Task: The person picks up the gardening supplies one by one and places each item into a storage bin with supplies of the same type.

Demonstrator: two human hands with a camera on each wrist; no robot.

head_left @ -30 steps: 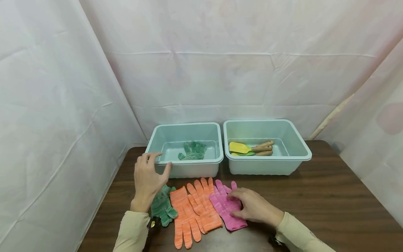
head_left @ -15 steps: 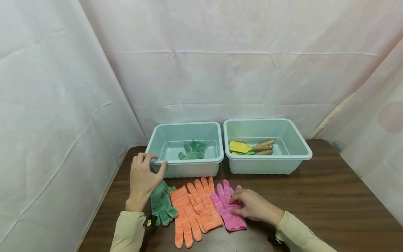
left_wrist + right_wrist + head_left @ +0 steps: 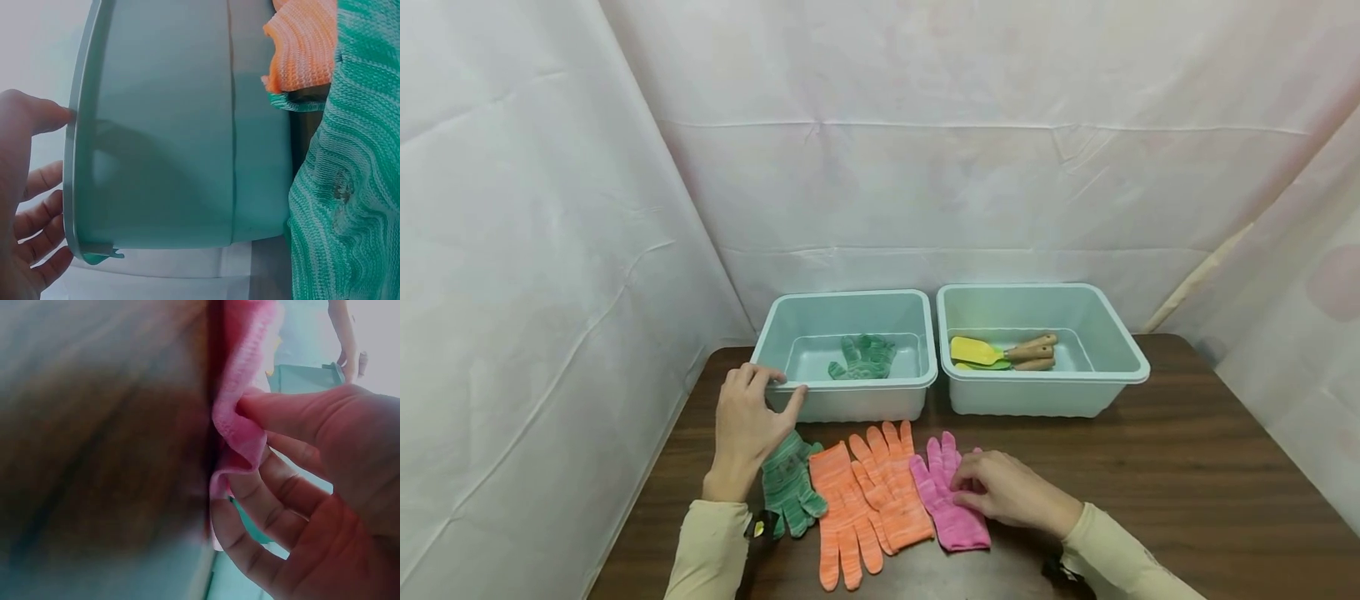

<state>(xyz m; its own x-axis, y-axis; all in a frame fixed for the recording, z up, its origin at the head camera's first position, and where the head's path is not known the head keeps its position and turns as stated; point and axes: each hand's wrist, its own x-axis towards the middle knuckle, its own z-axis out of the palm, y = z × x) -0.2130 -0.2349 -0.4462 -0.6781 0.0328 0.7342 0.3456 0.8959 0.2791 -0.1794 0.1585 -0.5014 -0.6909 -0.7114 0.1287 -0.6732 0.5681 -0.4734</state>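
Observation:
My left hand (image 3: pixel 747 421) rests its thumb and fingertips on the front rim of the left pale green bin (image 3: pixel 857 403), near its left corner. In the left wrist view the thumb and fingers lie relaxed and spread along that rim. A green glove (image 3: pixel 790 487) lies on the table below this hand. My right hand (image 3: pixel 1011 490) pinches a fold of the pink glove (image 3: pixel 951 508) between thumb and fingers, clear in the right wrist view. That glove lies on the table, fingers pointing away. Two overlapping orange gloves (image 3: pixel 891 492) lie between the green and pink ones.
Inside the left bin lies another green glove (image 3: pixel 867 357). The right bin (image 3: pixel 1037 396) beside it holds a yellow spatula (image 3: pixel 976 350) and other wooden-handled tools. White curtains (image 3: pixel 962 167) hang behind the dark wooden table (image 3: pixel 1180 467) and at both sides.
The pink glove's fingers have shifted slightly to the right, with my right hand staying over it. My left hand remains at the left bin's rim, with only a small shift.

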